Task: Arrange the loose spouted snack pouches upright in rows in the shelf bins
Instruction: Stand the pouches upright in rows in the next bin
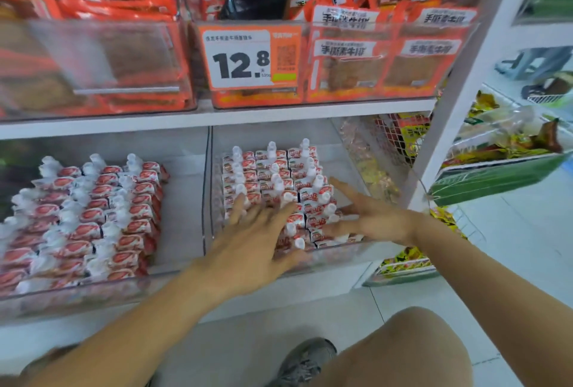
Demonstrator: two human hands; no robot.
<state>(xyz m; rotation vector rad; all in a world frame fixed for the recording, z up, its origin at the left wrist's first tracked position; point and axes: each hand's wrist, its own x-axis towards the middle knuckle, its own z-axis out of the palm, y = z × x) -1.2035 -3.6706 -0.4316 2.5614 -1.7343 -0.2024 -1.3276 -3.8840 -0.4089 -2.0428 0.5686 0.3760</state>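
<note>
Crouching at the lower shelf [217, 120], the person spreads both hands over the spouted pouches [273, 175] in the right-hand clear bin [207, 200]. The left hand [248, 244] lies flat, fingers [238, 210] straight and splayed on the near caps, gripping nothing, probably to steady the rows. The right hand [369, 219] is equally open, laid against the rows' right side, seemingly squaring them up. The pouches stand upright in rows, a few at the near right lying tipped; the left bin [173, 278] already holds tidy rows.
</note>
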